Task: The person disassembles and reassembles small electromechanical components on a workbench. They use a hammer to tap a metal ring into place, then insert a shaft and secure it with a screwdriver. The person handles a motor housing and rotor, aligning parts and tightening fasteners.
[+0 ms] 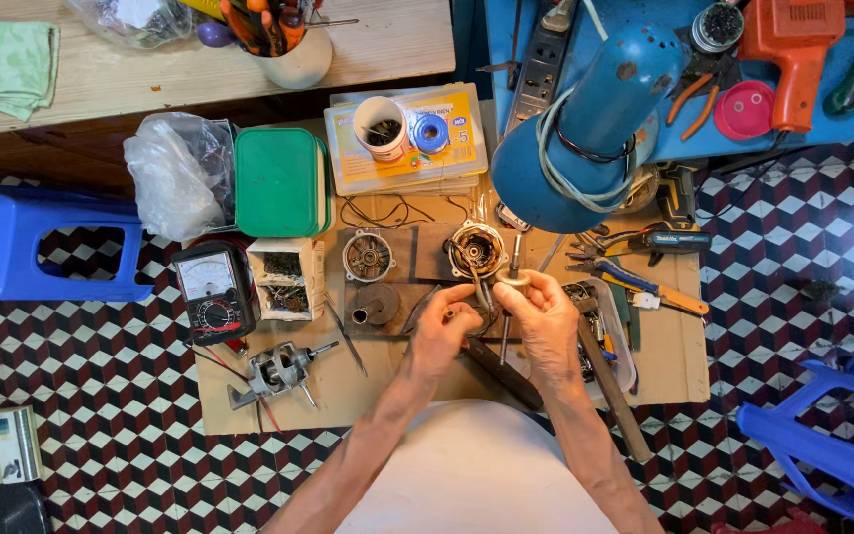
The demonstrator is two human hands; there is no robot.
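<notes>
Over the cardboard-covered bench [249, 415], the left hand [444, 331] is pinched shut on a small metal part I cannot make out, and the right hand [544, 316] has its fingertips closed on a pale ring-shaped piece [514, 281], just in front of the motor stator [476, 249] with its copper windings. That ring looks light, stiff and a bit slick, best held by its rim as now. The stator seems heavier, its thin wires fragile, so I would grip its metal frame.
</notes>
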